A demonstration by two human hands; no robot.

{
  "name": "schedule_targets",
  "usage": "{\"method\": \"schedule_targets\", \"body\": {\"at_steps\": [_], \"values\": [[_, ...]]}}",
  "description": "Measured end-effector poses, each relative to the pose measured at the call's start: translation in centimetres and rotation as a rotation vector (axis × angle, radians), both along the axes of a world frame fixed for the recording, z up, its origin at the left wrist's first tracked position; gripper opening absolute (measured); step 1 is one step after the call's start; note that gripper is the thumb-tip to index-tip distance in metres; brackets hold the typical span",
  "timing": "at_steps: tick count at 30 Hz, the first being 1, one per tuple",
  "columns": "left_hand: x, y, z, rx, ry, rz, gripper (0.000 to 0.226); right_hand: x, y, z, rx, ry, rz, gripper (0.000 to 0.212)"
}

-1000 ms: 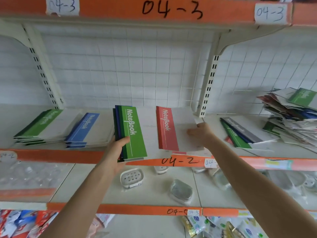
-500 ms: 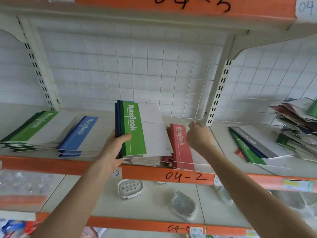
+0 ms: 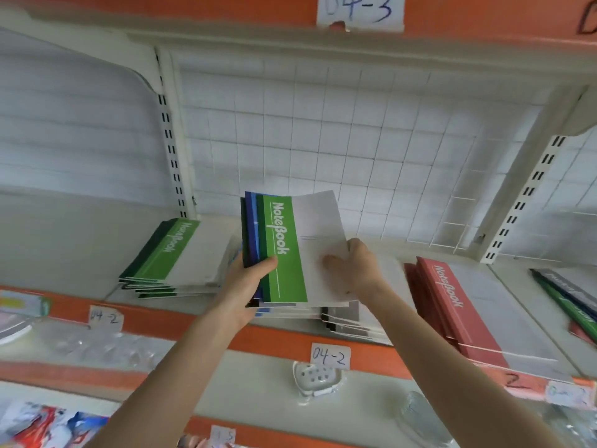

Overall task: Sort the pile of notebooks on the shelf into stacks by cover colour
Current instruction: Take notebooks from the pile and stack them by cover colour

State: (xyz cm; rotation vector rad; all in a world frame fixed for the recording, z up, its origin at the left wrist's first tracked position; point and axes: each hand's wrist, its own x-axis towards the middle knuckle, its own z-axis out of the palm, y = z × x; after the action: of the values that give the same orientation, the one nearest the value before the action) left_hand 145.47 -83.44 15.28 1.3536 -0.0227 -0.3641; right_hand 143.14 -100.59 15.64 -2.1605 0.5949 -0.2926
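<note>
Found right grip (image 3: 355,270) off the red stack (image 3: 452,305), where seen half a second earlier, and now across at the held bundle (image 3: 258,234). Found the bundle itself raised no further, still upright-tilted over the shelf front.

Recorded left grip (image 3: 245,286) closed round the lower left corner of the bundle, thumb across the green band, fingers behind. Counted several notebooks in it, with blue and dark spines fanned out at the left edge; exact number not readable.

Recorded right grip pinching the top notebook (image 3: 290,253) at its white right-hand part, thumb flat on the cover, fingers curled over the right edge.

Located on the shelf (image 3: 193,323):
- green stack (image 3: 168,257), left of the bundle, just beside left grip;
- mixed stack (image 3: 342,320) directly beneath both grips, with white, grey and black edges showing;
- red stack, right of right grip, apart from it;
- further stack (image 3: 568,295) at the far right, grey cover uppermost, partly cut off by the frame edge.

Noted label "04-2" (image 3: 329,355) on the orange shelf edge, and a soap dish (image 3: 316,378) on the shelf below.
</note>
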Motion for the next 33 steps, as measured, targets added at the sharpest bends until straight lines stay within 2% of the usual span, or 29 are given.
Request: {"method": "schedule_targets", "body": {"at_steps": [3,6,8,15,22,27,29,31,33], "values": [[2.5,5.1,-0.1,0.016,0.029,0.032,0.021,2.5,4.1,-0.4,0.036,-0.005,0.001,0.036],[5.1,10.1,-0.7,0.048,0.042,0.073,0.026,4.9,7.6,-0.9,0.075,-0.036,-0.003,0.035],[6.4,13.3,-0.9,0.057,0.057,0.105,0.018,6.5,9.7,-1.2,0.049,-0.026,-0.012,0.034],[9.0,23.0,-1.2,0.154,0.003,0.193,0.022,11.3,14.7,-1.9,-0.148,0.09,-0.039,0.037],[10.1,28.7,-1.2,0.159,-0.011,0.252,0.022,13.7,17.6,-3.2,-0.295,0.186,-0.036,0.022],[10.6,30.1,-1.1,0.116,-0.004,0.22,0.034,13.3,18.8,-3.3,-0.507,0.324,0.004,0.038],[10.7,29.6,-1.0,0.085,-0.005,0.185,0.032,13.0,19.1,-3.2,-0.563,0.268,0.002,0.046],[10.6,28.7,-0.9,0.061,-0.013,0.133,0.032,12.5,19.9,-3.0,-0.444,0.033,0.006,0.041],[10.4,27.4,-0.7,0.065,-0.021,0.077,0.032,11.8,21.1,-2.2,-0.107,-0.112,0.089,0.035]]}}
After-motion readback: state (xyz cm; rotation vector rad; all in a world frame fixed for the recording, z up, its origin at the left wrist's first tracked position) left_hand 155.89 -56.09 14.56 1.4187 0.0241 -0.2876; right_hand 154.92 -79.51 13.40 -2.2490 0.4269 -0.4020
